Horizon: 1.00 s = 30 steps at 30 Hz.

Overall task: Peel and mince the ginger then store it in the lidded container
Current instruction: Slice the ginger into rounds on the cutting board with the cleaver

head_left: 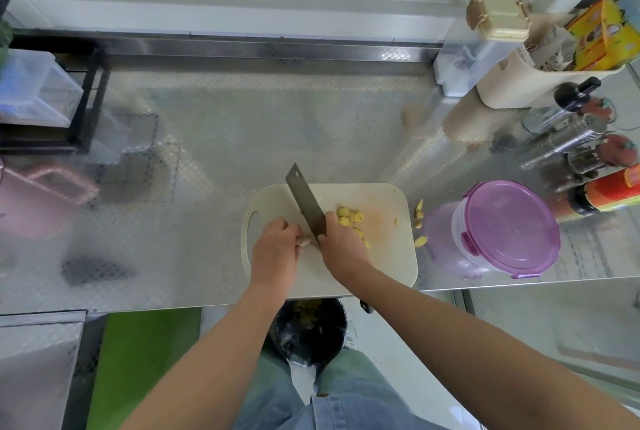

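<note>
Below the near edge of the cream rounded plastic cutting board (381,256), a black round waste bin (310,329) with scraps in it is seen. On the board's near left part, a pale piece of ginger (304,241) is pinched by the curled fingers of the left hand (275,246). Just beside it, the grey steel cleaver (306,208) is grasped at its handle by the right hand (343,244), with the blade pointed away. Yellow ginger slices (349,216) are heaped right of the blade. Peel scraps (419,211) are scattered just off the board's right edge on the patterned steel counter (207,152). Right of the board, a clear round container with a purple clip lid (509,228) is stood closed. Beyond it, the writing on a red-labelled jar (613,192) and a yellow printed carton (602,34) is too blurred to be read.
</note>
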### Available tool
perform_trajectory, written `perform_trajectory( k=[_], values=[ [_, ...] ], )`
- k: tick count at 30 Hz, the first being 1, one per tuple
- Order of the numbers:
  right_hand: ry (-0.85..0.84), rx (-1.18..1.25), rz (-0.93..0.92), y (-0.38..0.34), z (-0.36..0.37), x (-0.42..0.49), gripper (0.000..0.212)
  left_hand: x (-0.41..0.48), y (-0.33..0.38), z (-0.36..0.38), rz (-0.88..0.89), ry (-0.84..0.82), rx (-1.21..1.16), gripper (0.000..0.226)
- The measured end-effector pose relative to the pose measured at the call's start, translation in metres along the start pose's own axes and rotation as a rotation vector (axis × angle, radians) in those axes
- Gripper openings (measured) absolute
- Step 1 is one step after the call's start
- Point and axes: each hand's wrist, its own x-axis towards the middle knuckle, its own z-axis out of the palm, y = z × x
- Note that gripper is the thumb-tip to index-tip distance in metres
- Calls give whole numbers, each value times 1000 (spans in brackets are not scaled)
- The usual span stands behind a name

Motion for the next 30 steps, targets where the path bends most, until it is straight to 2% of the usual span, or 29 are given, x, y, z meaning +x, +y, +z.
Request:
perform_trajectory(
  k=[5,9,14,18,22,25,30],
  values=[
    [21,99,-84,5,-16,-4,11,0,2,-8,-50,20,13,15],
    [-2,5,-137,6,-18,-7,10,1,4,-11,-56,-4,24,13],
    [-33,-109,-114,4,-11,-10,28,3,5,-11,-35,1,-2,8],
    [-44,-120,-102,2,-13,-17,26,5,5,-10,-14,-21,8,8],
    [-66,-171,-79,-7,-15,-17,31,9,6,-9,13,-96,138,11],
    [-75,-211,-85,-14,-15,-11,33,10,5,-8,55,-77,158,12],
    [-60,-216,-96,-18,-11,-9,28,13,4,-11,31,-132,223,18]
  ],
)
